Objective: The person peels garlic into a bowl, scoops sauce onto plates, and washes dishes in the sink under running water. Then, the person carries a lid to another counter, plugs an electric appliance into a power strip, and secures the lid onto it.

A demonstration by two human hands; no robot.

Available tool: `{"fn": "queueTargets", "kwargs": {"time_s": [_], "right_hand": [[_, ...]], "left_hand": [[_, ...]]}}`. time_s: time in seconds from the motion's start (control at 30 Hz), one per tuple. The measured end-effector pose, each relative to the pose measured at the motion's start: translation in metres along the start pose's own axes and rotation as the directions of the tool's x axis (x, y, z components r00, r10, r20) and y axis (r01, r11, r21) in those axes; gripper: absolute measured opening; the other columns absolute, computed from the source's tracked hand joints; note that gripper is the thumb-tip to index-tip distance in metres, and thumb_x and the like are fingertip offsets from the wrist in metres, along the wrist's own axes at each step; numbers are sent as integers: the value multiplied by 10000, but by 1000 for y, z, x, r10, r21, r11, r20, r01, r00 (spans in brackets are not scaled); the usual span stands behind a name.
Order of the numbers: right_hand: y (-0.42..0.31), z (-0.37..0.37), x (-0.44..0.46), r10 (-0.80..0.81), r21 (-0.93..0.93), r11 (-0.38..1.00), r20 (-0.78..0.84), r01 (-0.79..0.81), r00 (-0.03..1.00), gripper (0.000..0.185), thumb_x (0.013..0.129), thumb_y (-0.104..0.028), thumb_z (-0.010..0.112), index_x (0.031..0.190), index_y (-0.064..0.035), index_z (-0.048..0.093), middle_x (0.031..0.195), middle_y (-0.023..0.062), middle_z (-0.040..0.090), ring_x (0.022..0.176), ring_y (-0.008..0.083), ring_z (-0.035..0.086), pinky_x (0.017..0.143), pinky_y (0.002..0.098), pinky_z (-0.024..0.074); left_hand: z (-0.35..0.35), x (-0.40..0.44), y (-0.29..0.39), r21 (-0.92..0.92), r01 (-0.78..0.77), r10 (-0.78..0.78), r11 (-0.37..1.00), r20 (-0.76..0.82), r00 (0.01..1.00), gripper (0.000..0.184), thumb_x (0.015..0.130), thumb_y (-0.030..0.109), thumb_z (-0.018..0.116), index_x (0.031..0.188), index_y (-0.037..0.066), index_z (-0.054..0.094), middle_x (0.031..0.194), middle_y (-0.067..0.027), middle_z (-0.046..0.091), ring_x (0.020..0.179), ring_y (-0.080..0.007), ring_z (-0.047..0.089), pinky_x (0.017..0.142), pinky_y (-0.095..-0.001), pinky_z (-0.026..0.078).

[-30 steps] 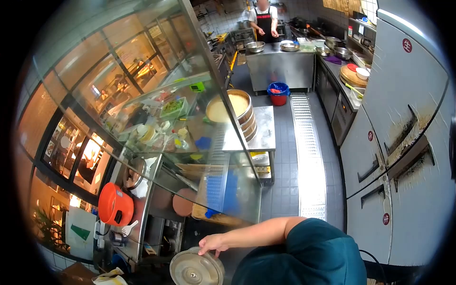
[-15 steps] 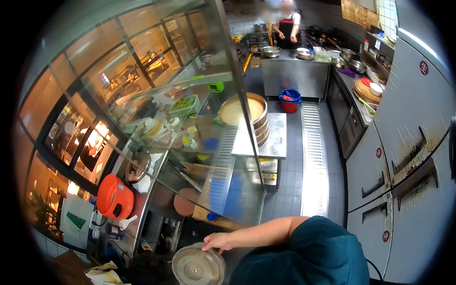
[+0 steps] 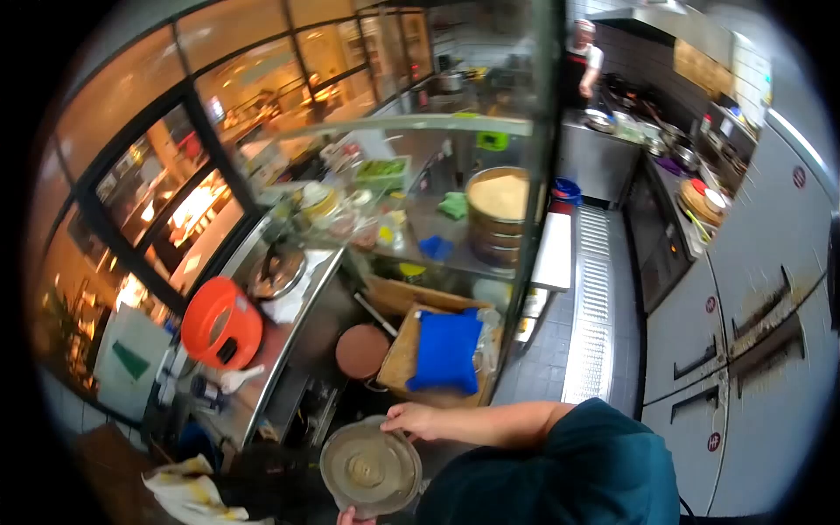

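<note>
A round, greyish pot lid (image 3: 367, 472) with a raised centre lies in front of me at the bottom of the view. Whether a vessel sits under it I cannot tell. My right hand (image 3: 411, 421) grips its upper rim, fingers closed at the edge. At the lower rim my left hand (image 3: 354, 517) shows only its fingertips, pressed to the edge; the rest is cut off by the frame.
Left, a steel counter carries an orange-red tub (image 3: 222, 324) and a white scoop (image 3: 241, 378). Ahead, a blue cloth (image 3: 446, 350) lies on a wooden board beside a glass partition. A wooden steamer (image 3: 499, 214) stands behind. Refrigerator doors (image 3: 770, 297) line the right; a person stands far back.
My view has swung left, so the blue cloth and steamer show more clearly. My left fingertips have come into sight at the lid's lower rim. The right hand keeps its grip.
</note>
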State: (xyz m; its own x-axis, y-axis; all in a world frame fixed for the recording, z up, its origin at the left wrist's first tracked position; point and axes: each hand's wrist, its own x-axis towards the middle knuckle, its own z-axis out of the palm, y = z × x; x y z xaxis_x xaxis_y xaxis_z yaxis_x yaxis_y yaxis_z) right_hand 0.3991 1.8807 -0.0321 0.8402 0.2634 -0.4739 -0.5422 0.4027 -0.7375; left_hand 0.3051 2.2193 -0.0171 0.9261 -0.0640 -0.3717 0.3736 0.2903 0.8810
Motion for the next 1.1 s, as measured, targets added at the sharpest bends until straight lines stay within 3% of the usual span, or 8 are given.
{"fn": "queueTargets", "kwargs": {"time_s": [0.03,0.13,0.3,0.37,0.77,0.9,1.07,1.1], "right_hand": [[-10,11,4,-12,-64,998,-25,11,1000,182,925,-262,739,1002,-132,637,946,43,627,906,214,601,731,462,546],[-27,36,27,-2,-210,978,-36,-5,999,170,903,-277,760,972,-147,674,979,-7,659,931,158,594,719,377,493],[-69,91,63,56,-264,963,-6,-56,998,148,938,-277,726,987,-183,623,993,-38,652,957,117,576,807,349,444],[-71,106,83,63,-275,960,-2,-61,998,131,954,-243,715,973,-165,611,999,-28,656,957,116,607,804,340,468],[-89,184,246,198,-415,902,156,-118,968,186,967,-259,702,1042,-97,655,995,10,661,923,130,618,775,323,492],[-101,200,316,227,-258,952,231,-165,946,277,939,-322,730,1108,-110,667,1065,19,651,999,170,600,848,364,473],[-136,213,421,106,223,965,147,-137,984,812,920,-393,741,1515,-30,325,1543,261,347,1401,423,408,1149,524,357],[-141,211,449,94,297,945,156,-138,983,863,907,-411,758,1531,-32,298,1543,267,335,1384,421,425,1143,522,366]], "left_hand": [[-1,7,14,-237,129,-142,963,-38,989,355,943,134,660,1271,6,616,1127,-178,661,988,-277,642,938,-475,523],[-26,27,30,-272,87,-89,958,5,996,341,841,-9,616,1177,-60,640,1074,-140,702,947,-267,700,823,-425,597],[-46,36,68,-217,194,-206,957,-34,978,307,918,103,708,1181,-51,672,1103,-135,727,972,-236,714,834,-363,587],[-59,41,68,-203,194,-207,960,-45,977,291,934,114,686,1158,-70,671,1106,-173,722,1009,-301,707,909,-453,570],[-94,101,73,-459,35,-161,888,-238,958,340,923,93,693,1216,-73,648,1176,-178,710,1070,-319,689,963,-506,537],[-94,138,88,-490,-69,-108,869,-324,940,312,938,76,678,1227,-35,642,1199,-149,701,1099,-293,672,993,-523,513],[-92,193,101,-549,-208,-94,810,-471,877,312,943,113,657,1217,-30,613,1217,-172,683,1121,-353,666,986,-598,517],[-86,202,111,-547,-237,-78,803,-490,868,340,945,117,653,1261,3,599,1228,-154,684,1136,-343,662,997,-600,514]]}}
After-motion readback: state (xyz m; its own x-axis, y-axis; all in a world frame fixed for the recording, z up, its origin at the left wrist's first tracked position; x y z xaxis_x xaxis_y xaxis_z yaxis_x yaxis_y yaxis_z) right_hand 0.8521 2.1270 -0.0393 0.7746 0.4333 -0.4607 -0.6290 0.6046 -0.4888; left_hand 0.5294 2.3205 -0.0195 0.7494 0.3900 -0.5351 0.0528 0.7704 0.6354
